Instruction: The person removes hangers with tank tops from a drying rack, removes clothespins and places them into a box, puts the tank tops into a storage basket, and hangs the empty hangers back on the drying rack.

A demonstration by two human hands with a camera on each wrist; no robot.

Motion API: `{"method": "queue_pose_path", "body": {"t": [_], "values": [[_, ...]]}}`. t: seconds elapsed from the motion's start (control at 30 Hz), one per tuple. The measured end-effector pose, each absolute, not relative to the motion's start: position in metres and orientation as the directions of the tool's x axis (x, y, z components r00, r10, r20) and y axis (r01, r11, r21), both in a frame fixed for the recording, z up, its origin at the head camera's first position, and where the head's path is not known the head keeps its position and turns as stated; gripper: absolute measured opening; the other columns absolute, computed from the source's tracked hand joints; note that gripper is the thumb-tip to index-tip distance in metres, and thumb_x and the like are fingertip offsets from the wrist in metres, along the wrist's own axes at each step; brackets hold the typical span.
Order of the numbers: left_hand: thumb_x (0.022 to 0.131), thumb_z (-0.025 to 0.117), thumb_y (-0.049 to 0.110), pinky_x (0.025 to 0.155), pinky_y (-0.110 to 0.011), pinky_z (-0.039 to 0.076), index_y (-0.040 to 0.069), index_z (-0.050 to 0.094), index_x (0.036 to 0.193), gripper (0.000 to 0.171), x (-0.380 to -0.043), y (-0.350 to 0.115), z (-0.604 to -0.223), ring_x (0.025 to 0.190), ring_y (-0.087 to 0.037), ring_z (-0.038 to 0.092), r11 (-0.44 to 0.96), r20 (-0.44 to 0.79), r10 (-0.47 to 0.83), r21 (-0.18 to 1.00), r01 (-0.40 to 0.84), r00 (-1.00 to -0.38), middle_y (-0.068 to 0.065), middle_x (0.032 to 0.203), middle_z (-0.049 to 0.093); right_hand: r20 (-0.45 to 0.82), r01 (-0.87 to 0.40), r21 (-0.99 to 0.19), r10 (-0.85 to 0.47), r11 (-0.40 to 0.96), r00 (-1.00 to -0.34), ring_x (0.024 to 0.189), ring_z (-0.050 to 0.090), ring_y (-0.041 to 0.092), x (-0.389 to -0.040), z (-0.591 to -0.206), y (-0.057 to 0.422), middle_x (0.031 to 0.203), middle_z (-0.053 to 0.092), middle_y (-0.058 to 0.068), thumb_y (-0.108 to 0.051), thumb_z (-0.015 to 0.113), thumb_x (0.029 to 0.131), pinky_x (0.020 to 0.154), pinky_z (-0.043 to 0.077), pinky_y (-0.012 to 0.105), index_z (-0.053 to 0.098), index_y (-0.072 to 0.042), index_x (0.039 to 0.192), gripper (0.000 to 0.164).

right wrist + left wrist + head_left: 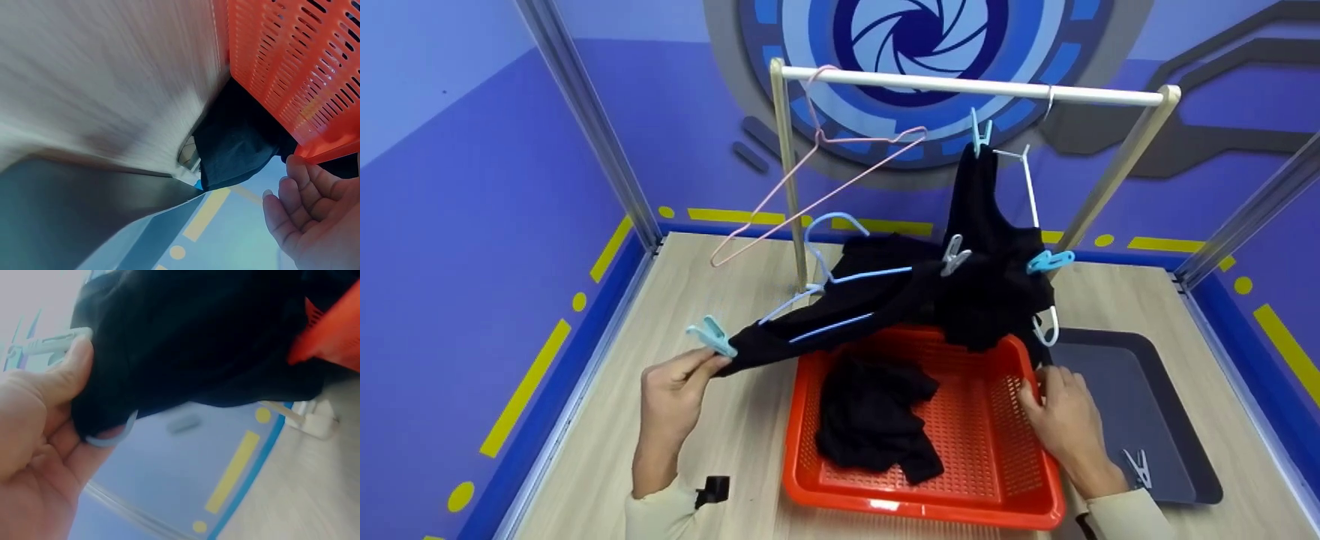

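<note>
My left hand [675,390] pinches the end of a black garment [840,311] between thumb and fingers. A pale blue clothespin [712,336] sits at that end, beside the thumb. The garment lies over a blue hanger [870,274], whose hook sticks up. At its other side, black cloth hangs by a white hanger [1031,187], with more clothespins on it, one of them bright blue [1050,261]. My right hand [1069,420] is at the right rim of a red basket [922,514]. In the right wrist view its fingers [289,197] are loosely bent, one fingertip by the rim.
Another black garment [877,420] lies crumpled in the basket. A wooden rack [960,81] stands behind, with a pink hanger [817,139] on its bar. To the right is a grey tray [1110,397] holding a clothespin [1138,469].
</note>
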State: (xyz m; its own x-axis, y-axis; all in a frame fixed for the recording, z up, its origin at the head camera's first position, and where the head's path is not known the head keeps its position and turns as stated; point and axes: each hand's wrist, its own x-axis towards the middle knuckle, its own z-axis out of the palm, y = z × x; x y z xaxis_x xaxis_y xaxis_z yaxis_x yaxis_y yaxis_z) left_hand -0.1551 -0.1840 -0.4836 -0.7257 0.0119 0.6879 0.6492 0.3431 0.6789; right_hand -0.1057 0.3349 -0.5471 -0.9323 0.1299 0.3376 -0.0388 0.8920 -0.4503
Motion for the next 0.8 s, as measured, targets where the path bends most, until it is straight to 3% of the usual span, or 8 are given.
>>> {"method": "queue_pose_path", "body": {"t": [0.37, 0.8], "values": [[0.084, 0.069, -0.03, 0.081, -0.019, 0.058, -0.007, 0.082, 0.098, 0.03, -0.146, -0.213, -0.502, 0.095, -0.007, 0.076, 0.198, 0.66, 0.045, 0.729, 0.655, -0.749, -0.013, 0.096, 0.08, 0.3, -0.019, -0.473, 0.141, 0.881, -0.943, 0.084, 0.049, 0.026, -0.105, -0.546, 0.336, 0.09, 0.056, 0.008, -0.016, 0.066, 0.1, 0.07, 0.042, 0.044, 0.064, 0.001, 0.109, 0.02], [0.079, 0.071, -0.031, 0.077, -0.017, 0.058, -0.005, 0.082, 0.097, 0.034, -0.146, -0.227, -0.499, 0.093, -0.006, 0.075, 0.134, 0.646, 0.196, 0.727, 0.673, -0.737, -0.01, 0.095, 0.08, 0.409, -0.072, -0.448, 0.132, 0.891, -0.903, 0.077, 0.05, 0.028, -0.107, -0.552, 0.335, 0.083, 0.056, 0.01, -0.012, 0.069, 0.095, 0.067, 0.042, 0.046, 0.065, 0.001, 0.099, 0.014]]}}
